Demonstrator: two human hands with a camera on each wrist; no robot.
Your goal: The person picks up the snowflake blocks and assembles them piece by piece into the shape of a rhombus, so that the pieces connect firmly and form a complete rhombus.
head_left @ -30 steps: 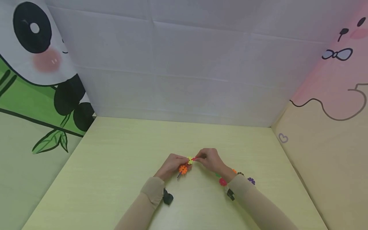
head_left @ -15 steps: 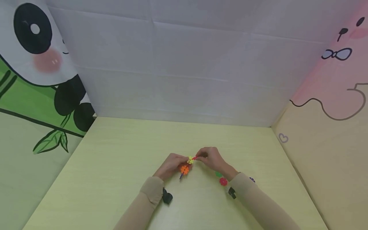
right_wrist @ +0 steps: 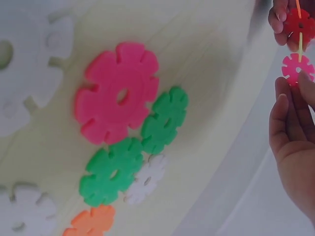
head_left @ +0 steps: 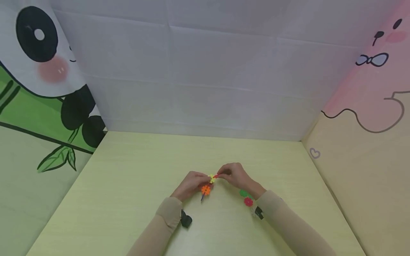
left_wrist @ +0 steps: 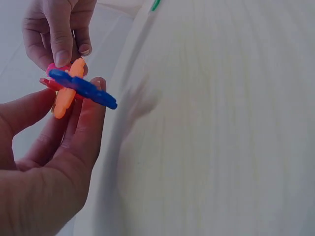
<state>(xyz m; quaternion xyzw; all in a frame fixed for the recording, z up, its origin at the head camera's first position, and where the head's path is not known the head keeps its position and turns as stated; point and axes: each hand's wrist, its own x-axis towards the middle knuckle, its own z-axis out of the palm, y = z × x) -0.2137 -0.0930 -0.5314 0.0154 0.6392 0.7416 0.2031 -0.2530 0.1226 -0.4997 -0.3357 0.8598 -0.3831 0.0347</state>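
Observation:
My left hand [head_left: 192, 185] grips a cluster of notched plastic snowflake discs joined edge to edge. A blue disc [left_wrist: 88, 90] crosses an orange disc [left_wrist: 64, 101] there, and a red disc [right_wrist: 300, 24] sits between the fingers. From it a yellow disc [head_left: 212, 179] sticks out toward the other hand. My right hand [head_left: 236, 177] pinches a pink disc [right_wrist: 294, 70] by its edge. In the right wrist view the pink disc meets the yellow one, seen edge-on; how deep the slots engage cannot be told. Both hands are above the table.
Loose discs lie on the table under my right forearm: a pink one [right_wrist: 118, 93], green ones [right_wrist: 110, 172], white ones [right_wrist: 146, 179] and an orange one [right_wrist: 91, 222]. My sleeve covers part of them in the head view. A white wall [head_left: 205, 71] stands behind the table.
Both hands stay nearly in place, still holding the discs. My right hand and forearm shift slightly, and the sleeve now hides the purple, orange and brown discs seen earlier.

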